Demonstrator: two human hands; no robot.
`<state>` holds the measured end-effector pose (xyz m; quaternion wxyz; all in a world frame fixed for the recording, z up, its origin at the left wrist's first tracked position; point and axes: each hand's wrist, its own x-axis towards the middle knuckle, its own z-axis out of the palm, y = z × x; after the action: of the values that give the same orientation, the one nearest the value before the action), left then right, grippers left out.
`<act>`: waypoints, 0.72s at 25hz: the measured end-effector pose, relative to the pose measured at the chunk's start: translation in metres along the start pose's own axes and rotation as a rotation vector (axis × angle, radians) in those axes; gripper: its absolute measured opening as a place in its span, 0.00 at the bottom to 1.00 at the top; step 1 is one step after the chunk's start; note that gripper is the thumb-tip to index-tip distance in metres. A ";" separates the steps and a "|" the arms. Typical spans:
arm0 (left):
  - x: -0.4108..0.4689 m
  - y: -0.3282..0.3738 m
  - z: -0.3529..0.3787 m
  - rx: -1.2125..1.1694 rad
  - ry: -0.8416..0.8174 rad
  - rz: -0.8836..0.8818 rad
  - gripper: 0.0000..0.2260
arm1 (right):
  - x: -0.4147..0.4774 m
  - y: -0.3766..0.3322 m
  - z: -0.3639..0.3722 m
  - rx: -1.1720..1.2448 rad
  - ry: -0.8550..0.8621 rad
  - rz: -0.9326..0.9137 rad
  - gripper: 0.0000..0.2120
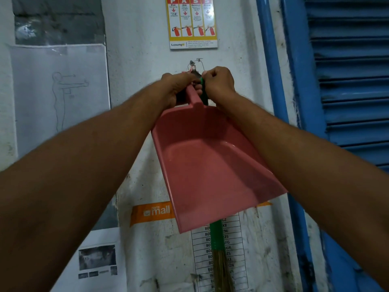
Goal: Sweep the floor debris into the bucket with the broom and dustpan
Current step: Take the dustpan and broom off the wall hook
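Observation:
A pink plastic dustpan (208,165) hangs flat against the white wall, handle up. My left hand (179,89) grips the top of its handle just under a metal wall hook (194,67). Behind the pan hangs a broom with a green handle (216,232) and straw bristles (223,270) pointing down. My right hand (219,85) pinches the green top end of the broom beside the hook's wire. No bucket and no floor debris are in view.
A fire-extinguisher poster (192,22) is pinned above the hook. Paper sheets (59,98) cover the wall at left, a printed list (229,249) and an orange label (153,211) lie lower. A blue louvred shutter (353,81) fills the right side.

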<state>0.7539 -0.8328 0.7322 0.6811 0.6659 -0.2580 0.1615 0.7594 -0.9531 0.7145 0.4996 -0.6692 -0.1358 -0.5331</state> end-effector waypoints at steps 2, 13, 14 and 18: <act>-0.007 0.006 0.000 0.010 -0.003 0.011 0.01 | 0.001 -0.006 -0.001 -0.003 -0.004 -0.018 0.14; -0.125 -0.050 -0.034 0.394 -0.133 -0.046 0.12 | -0.100 0.014 -0.041 0.422 -0.387 0.210 0.08; -0.142 -0.061 -0.034 0.412 -0.119 -0.050 0.13 | -0.119 0.019 -0.043 0.437 -0.409 0.229 0.08; -0.211 -0.116 -0.034 0.392 -0.088 -0.161 0.14 | -0.202 0.034 -0.046 0.517 -0.440 0.286 0.08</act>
<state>0.6523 -0.7799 0.5180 0.5373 0.8105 -0.1971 0.1245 0.6770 -0.9356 0.5222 0.6805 -0.6317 -0.2753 -0.2491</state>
